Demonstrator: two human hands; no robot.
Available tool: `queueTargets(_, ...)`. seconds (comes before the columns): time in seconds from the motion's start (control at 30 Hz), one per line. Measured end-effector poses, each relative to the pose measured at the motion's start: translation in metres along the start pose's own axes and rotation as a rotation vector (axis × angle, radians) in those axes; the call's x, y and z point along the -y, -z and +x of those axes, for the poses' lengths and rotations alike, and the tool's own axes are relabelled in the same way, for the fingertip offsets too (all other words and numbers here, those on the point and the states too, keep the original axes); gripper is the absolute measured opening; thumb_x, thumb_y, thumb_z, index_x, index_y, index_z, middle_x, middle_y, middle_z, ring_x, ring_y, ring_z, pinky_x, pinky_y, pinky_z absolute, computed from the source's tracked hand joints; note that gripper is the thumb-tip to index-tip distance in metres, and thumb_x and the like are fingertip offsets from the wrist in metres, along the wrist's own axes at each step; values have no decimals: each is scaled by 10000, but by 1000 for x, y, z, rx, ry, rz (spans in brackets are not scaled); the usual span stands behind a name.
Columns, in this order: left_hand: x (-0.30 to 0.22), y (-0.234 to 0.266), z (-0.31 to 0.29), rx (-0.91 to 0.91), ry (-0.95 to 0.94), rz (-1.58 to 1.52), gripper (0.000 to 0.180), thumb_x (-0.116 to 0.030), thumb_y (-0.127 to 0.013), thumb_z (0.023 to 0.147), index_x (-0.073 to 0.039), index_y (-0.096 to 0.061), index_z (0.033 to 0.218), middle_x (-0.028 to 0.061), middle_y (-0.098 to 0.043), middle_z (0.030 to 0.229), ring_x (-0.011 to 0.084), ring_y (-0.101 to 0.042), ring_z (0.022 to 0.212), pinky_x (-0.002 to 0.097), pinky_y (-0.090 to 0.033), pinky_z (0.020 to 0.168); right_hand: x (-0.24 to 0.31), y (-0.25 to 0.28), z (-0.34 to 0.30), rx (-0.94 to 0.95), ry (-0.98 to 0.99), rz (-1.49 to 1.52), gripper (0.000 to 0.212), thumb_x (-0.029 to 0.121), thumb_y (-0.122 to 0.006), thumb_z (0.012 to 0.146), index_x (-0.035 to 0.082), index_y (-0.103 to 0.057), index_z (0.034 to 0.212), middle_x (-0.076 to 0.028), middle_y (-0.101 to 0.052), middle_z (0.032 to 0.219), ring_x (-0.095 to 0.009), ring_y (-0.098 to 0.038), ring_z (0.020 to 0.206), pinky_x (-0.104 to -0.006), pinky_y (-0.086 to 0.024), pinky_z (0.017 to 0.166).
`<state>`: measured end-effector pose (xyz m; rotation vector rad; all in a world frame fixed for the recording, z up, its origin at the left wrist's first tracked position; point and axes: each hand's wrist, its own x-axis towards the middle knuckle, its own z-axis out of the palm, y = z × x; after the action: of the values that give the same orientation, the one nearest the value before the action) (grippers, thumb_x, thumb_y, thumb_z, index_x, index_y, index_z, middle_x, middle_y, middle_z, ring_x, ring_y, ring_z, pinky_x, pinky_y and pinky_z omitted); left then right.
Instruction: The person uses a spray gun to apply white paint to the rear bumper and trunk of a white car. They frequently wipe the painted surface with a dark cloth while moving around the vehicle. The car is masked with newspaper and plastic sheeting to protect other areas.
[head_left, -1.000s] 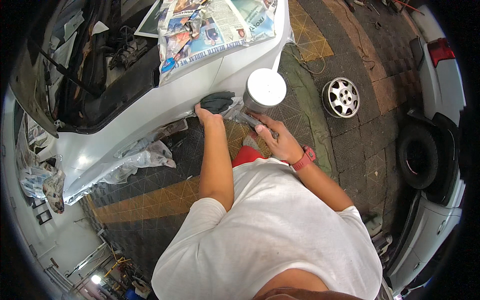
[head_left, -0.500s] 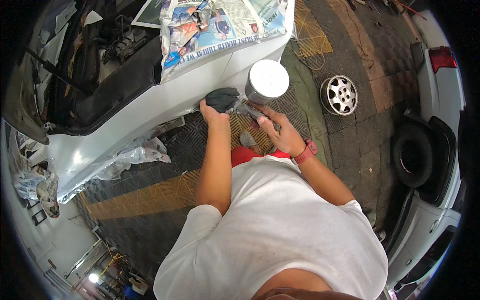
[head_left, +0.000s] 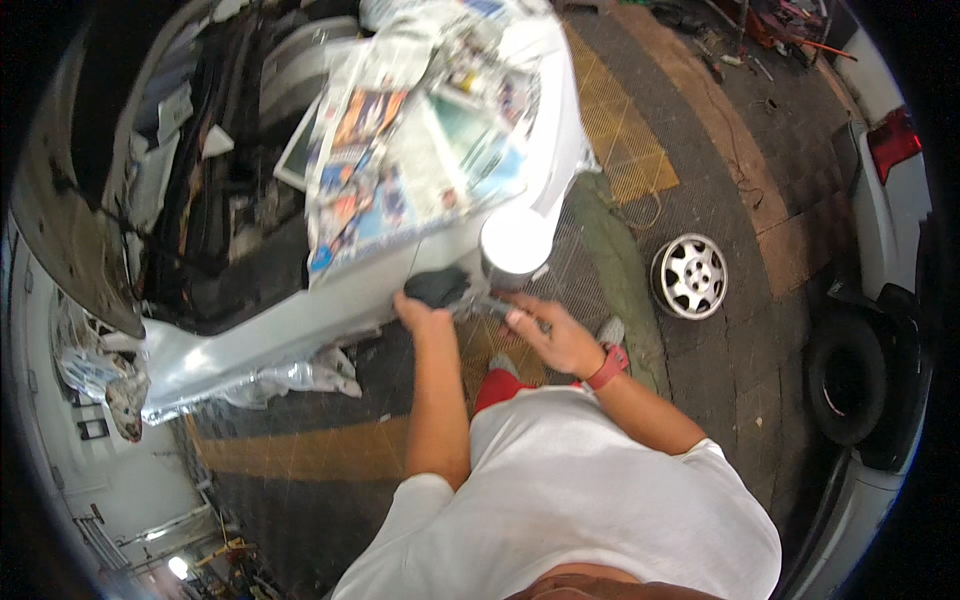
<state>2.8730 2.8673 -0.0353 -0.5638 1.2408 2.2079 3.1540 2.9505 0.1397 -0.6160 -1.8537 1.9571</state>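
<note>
My right hand (head_left: pixel 558 338) is closed round the handle of a metal spray gun (head_left: pixel 492 303). On top of the gun sits a paint cup with a round white lid (head_left: pixel 515 241). To the left of the gun, my left hand (head_left: pixel 418 314) grips a dark cloth (head_left: pixel 437 286) beside the gun's front end; whether cloth and gun touch I cannot make out. Both hands are close to the side of a white car body panel (head_left: pixel 362 299). Newspaper sheets (head_left: pixel 405 190) cover the top of the car in front of me.
An open engine bay (head_left: pixel 225 215) lies to the left under a raised hood. Clear plastic sheeting (head_left: pixel 290 385) hangs along the car's lower side. On the floor at right sit an alloy wheel rim (head_left: pixel 690 277) and a green cloth (head_left: pixel 615 270). Another vehicle with a tyre (head_left: pixel 848 385) stands far right.
My view has tilted forward, so the car, newspapers and wheel rim appear lower and more of the newspaper shows. Both hands keep their grips, still close together beside the panel.
</note>
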Motion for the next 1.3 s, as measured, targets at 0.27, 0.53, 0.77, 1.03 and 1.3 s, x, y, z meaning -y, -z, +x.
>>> queueTargets(0.27, -16, -56, -14, -49, 19, 191, 577, -474, -283, 1018, -61, -683, 1058, 163, -743, 1044, 392, -733, 928, 612, -613, 829, -1, 116, -7, 51, 64, -8, 536, 426, -549, 1084, -26, -623, 1362, -251, -735, 1002, -342, -723, 916, -412, -547, 879)
queueTargets(0.53, -14, -112, -90, 222, 24, 567, 436, -373, -491, 1010, 4, -680, 1121, 193, -743, 1094, 378, -731, 996, 531, -621, 858, 12, 173, -10, 137, 26, 29, 579, 472, -544, 1077, -40, -631, 1333, -274, -730, 1063, -378, -717, 1007, -433, -534, 931)
queueTargets(0.77, 64, -7, -145, -175, 65, 68, 406, -373, -582, 1021, -59, -678, 1260, 142, -725, 1256, 336, -697, 1139, 572, -517, 1025, 13, 193, -20, 134, 13, 86, 482, 346, -562, 1097, -15, -599, 1415, -105, -741, 960, -150, -691, 855, -312, -549, 822)
queueTargets(1.03, 35, -3, -100, -544, -326, 222, 947, -749, -416, 1011, 32, -424, 1546, 201, -479, 1581, 377, -484, 1434, 476, -371, 1190, 13, 192, -15, 152, -34, 1, 458, 293, -507, 1122, 12, -561, 1480, -72, -735, 968, -117, -646, 897, -302, -517, 868)
queueTargets(1.3, 122, -111, -88, -310, -951, 840, 791, -402, -470, 1084, -28, -100, 1674, 330, -191, 1684, 493, -178, 1566, 542, -144, 1287, 11, 187, -25, 212, -130, -81, 516, 369, -483, 1121, 59, -524, 1532, -19, -726, 924, -23, -437, 594, -206, -362, 524)
